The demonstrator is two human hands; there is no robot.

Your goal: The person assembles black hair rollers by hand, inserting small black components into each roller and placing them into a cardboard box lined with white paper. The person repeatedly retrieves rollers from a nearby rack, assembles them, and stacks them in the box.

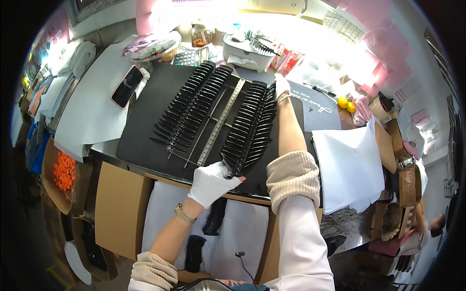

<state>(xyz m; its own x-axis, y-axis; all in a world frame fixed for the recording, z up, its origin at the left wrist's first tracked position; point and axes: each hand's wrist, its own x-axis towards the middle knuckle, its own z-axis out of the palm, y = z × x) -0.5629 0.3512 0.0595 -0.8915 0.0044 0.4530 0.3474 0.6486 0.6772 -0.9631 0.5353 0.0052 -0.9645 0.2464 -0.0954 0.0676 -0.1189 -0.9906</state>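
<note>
A long row of glossy black toothed pieces [248,121], which look like nested hair claw clips, lies along the right side of a slim metal rack [221,123]. My left hand [211,183], in a white glove, closes on the row's near end. At its far end my right hand [282,87], also gloved, grips the right edge, with its fingers partly hidden. Left of the rack's centre bar sits a second, similar black row [196,104], touched by neither hand. Rack and rows rest on a black mat [141,121].
Below the mat's front edge stands an open cardboard box [121,208] lined with white paper, holding two dark bundles [195,252]. A phone [127,87] lies at left, white sheets [347,165] at right. A grey bin [247,56] stands behind; orange pieces [64,174] fill a box at left.
</note>
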